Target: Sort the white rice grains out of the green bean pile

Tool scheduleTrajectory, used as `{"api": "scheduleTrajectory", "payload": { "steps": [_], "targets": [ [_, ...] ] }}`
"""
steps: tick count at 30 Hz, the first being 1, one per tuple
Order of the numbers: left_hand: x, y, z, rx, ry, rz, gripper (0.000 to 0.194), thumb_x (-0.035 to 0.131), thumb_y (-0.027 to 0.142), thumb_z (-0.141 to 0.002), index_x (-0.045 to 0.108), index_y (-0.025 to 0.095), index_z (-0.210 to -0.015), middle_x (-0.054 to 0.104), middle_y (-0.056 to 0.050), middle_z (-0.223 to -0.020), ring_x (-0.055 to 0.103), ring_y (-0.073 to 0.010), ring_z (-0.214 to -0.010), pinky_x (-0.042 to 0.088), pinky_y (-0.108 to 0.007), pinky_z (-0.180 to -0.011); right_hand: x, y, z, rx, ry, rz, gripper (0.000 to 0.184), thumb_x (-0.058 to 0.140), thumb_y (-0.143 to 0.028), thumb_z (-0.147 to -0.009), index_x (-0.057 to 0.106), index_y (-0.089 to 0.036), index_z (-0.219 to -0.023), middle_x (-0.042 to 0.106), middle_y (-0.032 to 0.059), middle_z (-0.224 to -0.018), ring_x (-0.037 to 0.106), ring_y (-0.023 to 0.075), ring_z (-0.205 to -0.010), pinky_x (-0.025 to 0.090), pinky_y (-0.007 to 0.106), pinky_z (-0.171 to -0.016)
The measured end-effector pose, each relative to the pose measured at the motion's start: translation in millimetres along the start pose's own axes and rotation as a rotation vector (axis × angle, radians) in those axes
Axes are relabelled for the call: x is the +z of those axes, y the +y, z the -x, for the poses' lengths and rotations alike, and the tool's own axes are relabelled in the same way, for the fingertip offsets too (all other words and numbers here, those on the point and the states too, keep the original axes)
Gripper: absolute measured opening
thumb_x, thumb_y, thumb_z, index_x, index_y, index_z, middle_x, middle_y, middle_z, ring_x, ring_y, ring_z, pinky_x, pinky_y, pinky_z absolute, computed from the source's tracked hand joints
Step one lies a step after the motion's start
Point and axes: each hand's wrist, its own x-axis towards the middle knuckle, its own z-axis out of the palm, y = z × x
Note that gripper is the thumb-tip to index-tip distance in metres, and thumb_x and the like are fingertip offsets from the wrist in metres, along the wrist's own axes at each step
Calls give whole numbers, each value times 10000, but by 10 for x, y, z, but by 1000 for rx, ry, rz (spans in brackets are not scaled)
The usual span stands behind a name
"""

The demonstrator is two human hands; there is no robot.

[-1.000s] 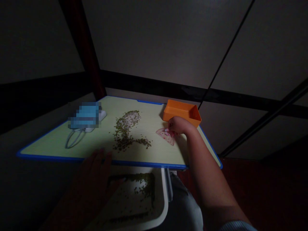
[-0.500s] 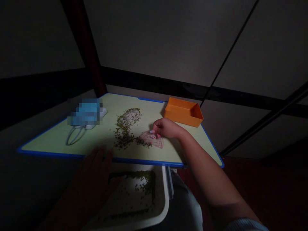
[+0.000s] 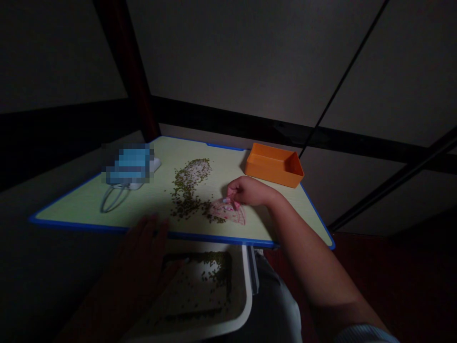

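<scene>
dim light, grey walls [image 3: 228, 57], dark band [image 3: 214, 116], reddish floor [image 3: 364, 259].

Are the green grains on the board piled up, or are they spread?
Spread: the green grains lie scattered, with the pale board showing between many of them.

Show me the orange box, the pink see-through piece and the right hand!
Orange box [image 3: 272, 174]: head view, on its near wall.
Pink see-through piece [image 3: 233, 216]: head view, on its flat part.
Right hand [image 3: 251, 191]: head view, middle of the hand.
</scene>
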Motion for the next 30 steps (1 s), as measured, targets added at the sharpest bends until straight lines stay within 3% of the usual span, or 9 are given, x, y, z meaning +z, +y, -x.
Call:
{"api": "scheduleTrajectory", "payload": {
  "steps": [5,10,18,24,30],
  "targets": [
    [-17,6,7,-6,-8,-5,810,402,625,-737,356,45,-1301,453,-275,-1311,423,-411,-1254,408,-527,-998,-41,27,32,-10,-3,-82,100,525,-135,-754,601,-137,-690,611,-17,-585,513,71,-539,383,205,-573],
    [-26,7,17,-11,-23,-3,806,398,620,-743,342,50,-1310,443,-270,-1324,405,-401,-1273,399,-517,-1011,-38,-14,41,21,-102,-75,103,525,-134,-750,603,-132,-684,592,-20,-554,468,62,-489,354,199,-519],
    [-22,13,7,-28,-26,7,788,390,615,-746,359,61,-1306,455,-261,-1318,406,-391,-1278,400,-512,-1006,-68,39,52,20,-21,-36,121,531,-160,-777,598,-133,-679,603,-12,-562,468,59,-486,355,194,-511],
    [-23,9,9,-1,-7,0,795,395,611,-749,347,49,-1309,453,-271,-1310,415,-395,-1268,411,-512,-996,5,-62,26,6,-131,-124,99,541,-127,-756,585,-133,-667,595,-29,-555,472,55,-483,357,187,-509],
    [-64,9,-1,-17,-38,17,793,382,618,-754,363,42,-1298,461,-277,-1314,410,-394,-1276,405,-516,-1007,14,-36,-2,25,-44,-59,124,493,-94,-740,589,-132,-670,597,-12,-551,465,66,-477,344,199,-502]
  ]
}}
